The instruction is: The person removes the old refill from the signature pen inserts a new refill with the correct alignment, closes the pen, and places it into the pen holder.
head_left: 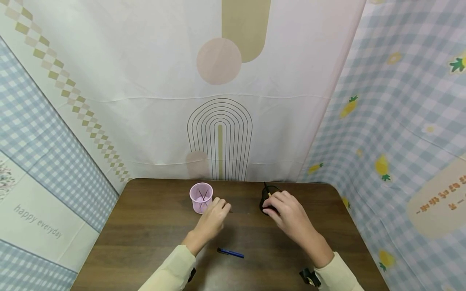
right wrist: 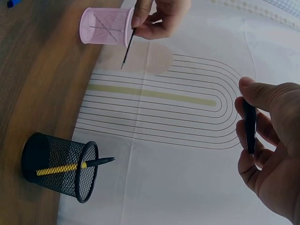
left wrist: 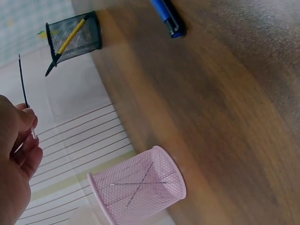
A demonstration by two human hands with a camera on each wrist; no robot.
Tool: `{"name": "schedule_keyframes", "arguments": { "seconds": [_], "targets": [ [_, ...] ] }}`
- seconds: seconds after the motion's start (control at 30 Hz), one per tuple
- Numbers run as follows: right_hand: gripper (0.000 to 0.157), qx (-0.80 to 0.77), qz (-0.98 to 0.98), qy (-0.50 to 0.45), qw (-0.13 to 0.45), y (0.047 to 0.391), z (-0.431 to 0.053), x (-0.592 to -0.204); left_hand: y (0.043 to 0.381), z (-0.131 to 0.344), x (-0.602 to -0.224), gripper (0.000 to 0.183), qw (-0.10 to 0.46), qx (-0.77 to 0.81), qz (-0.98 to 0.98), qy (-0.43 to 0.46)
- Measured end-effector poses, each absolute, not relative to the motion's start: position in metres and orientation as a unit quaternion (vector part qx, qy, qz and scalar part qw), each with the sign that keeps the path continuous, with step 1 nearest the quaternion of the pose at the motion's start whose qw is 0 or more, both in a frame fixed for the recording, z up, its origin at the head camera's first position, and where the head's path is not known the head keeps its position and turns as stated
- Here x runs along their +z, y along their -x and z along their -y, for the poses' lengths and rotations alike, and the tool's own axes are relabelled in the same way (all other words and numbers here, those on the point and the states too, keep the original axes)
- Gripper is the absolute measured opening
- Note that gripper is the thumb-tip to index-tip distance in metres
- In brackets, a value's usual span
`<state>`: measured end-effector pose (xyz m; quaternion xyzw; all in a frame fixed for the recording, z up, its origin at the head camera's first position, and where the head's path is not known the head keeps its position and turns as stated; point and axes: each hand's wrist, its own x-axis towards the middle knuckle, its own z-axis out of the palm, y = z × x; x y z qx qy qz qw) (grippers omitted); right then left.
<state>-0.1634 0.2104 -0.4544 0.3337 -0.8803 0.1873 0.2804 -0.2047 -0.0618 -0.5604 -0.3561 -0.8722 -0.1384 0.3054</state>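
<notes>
My left hand (head_left: pixel 214 214) pinches a thin dark pen refill (right wrist: pixel 127 54) between thumb and fingers, close to the pink mesh cup (head_left: pixel 196 207). Two similar thin refills (left wrist: pixel 140 183) lean crossed inside that cup. In the right wrist view, my right hand (right wrist: pixel 276 140) grips a short black pen (right wrist: pixel 250 126) with its fingers curled round it. From the head view this hand overlaps the black mesh cup (head_left: pixel 262 204). A yellow pen with a black end (right wrist: pixel 99 162) stands tilted in the black cup, that end poking out past the rim.
A blue pen (head_left: pixel 230 253) lies on the brown wooden table (head_left: pixel 153 242) between my forearms. Patterned cloth (head_left: pixel 160 121) hangs right behind the table's far edge, and checked cloth (head_left: pixel 364 141) hangs along the right side.
</notes>
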Motion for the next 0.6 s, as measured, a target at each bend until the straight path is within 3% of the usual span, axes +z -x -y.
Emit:
{"name": "schedule_keyframes", "arguments": {
  "seconds": [0.6],
  "targets": [
    [0.024, 0.192, 0.877, -0.337, 0.283, 0.163, -0.211, -0.457, 0.207, 0.060, -0.585, 0.039, 0.257, -0.084, 0.899, 0.343]
  ]
}}
